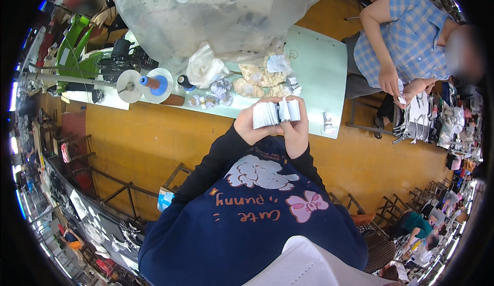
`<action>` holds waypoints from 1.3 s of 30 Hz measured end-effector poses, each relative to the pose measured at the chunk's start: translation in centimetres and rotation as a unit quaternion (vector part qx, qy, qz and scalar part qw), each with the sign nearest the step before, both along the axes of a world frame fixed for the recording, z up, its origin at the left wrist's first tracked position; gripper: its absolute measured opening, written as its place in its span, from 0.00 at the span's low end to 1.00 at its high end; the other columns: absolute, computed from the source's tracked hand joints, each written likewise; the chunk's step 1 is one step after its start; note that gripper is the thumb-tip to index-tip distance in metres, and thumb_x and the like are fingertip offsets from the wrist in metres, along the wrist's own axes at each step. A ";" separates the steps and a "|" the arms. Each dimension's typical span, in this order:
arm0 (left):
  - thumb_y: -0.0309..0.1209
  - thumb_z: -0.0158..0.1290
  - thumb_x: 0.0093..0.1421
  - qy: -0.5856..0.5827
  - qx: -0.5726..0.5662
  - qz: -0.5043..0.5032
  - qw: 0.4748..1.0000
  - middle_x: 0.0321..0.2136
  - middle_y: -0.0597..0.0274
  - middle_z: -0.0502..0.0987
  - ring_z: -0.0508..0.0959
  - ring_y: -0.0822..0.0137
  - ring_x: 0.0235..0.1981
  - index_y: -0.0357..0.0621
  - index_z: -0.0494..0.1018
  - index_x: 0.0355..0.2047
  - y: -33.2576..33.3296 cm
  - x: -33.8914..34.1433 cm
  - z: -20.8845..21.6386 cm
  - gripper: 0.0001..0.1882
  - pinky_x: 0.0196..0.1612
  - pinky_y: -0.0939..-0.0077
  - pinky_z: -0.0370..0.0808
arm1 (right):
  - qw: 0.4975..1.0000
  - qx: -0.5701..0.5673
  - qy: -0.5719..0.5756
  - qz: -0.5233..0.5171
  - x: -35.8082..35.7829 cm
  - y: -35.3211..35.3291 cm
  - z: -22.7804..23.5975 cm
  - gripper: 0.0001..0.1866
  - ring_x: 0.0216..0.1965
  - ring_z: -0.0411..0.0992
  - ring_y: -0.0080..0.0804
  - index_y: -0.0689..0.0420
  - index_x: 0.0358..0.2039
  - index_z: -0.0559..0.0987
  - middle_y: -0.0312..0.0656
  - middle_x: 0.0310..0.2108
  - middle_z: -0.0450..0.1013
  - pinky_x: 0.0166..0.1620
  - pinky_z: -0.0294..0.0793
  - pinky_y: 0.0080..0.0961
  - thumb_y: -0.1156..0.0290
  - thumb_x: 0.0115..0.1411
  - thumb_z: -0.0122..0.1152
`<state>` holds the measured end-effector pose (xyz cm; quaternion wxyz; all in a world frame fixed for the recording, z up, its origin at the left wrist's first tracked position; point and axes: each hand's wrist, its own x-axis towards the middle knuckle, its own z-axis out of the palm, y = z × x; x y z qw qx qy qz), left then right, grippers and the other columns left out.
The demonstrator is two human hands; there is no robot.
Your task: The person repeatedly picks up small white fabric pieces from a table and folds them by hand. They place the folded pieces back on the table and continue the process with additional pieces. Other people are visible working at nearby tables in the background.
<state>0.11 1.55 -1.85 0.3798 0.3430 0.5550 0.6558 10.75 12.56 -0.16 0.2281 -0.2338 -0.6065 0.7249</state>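
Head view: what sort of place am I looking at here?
Probably a garment or sewing workshop. Thread spools stand on the pale green table, a big clear plastic bag lies on it, and both hands hold a stack of small white tags.

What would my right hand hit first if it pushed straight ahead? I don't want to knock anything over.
Probably the crumpled paper scraps on the pale green table, just beyond the right hand holding the white card stack; depth is uncertain.

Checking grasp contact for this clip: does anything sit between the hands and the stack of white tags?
Nothing visible does. The left hand and the right hand both grip the stack of white tags directly, held up in front of the pale green table.
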 end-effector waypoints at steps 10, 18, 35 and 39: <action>0.37 0.61 0.58 -0.132 -0.076 0.055 0.987 0.35 0.62 0.79 0.76 0.78 0.33 0.34 0.71 0.48 -0.9 0.3 -2.1 0.23 0.35 0.81 0.73 | 0.975 0.215 -0.015 0.044 0.1 0.8 0.8 0.14 0.30 0.71 0.27 0.64 0.42 0.77 0.42 0.35 0.73 0.37 0.71 0.22 0.77 0.54 0.64; 0.38 0.52 0.66 -0.217 -0.125 -0.015 0.968 0.37 0.59 0.78 0.77 0.74 0.34 0.33 0.65 0.55 -1.0 -0.5 -1.1 0.24 0.36 0.81 0.75 | 0.984 0.134 -0.111 0.035 0.7 0.3 0.2 0.19 0.43 0.73 0.28 0.65 0.51 0.73 0.45 0.43 0.75 0.47 0.71 0.24 0.77 0.58 0.57; 0.31 0.55 0.62 -0.137 -0.056 0.040 0.988 0.42 0.57 0.77 0.78 0.71 0.40 0.31 0.66 0.52 -0.7 0.1 -1.7 0.21 0.43 0.77 0.77 | 1.000 0.001 -0.022 0.001 1.0 0.0 -0.4 0.21 0.42 0.72 0.23 0.67 0.53 0.72 0.43 0.43 0.75 0.46 0.71 0.20 0.78 0.58 0.59; 0.40 0.52 0.66 -0.191 -0.101 0.084 0.973 0.39 0.57 0.78 0.78 0.72 0.37 0.30 0.70 0.48 -0.8 -0.1 -1.5 0.22 0.43 0.77 0.76 | 0.998 0.051 -0.047 0.001 1.1 -0.1 -0.4 0.21 0.42 0.73 0.25 0.66 0.50 0.74 0.46 0.43 0.76 0.46 0.71 0.22 0.77 0.55 0.62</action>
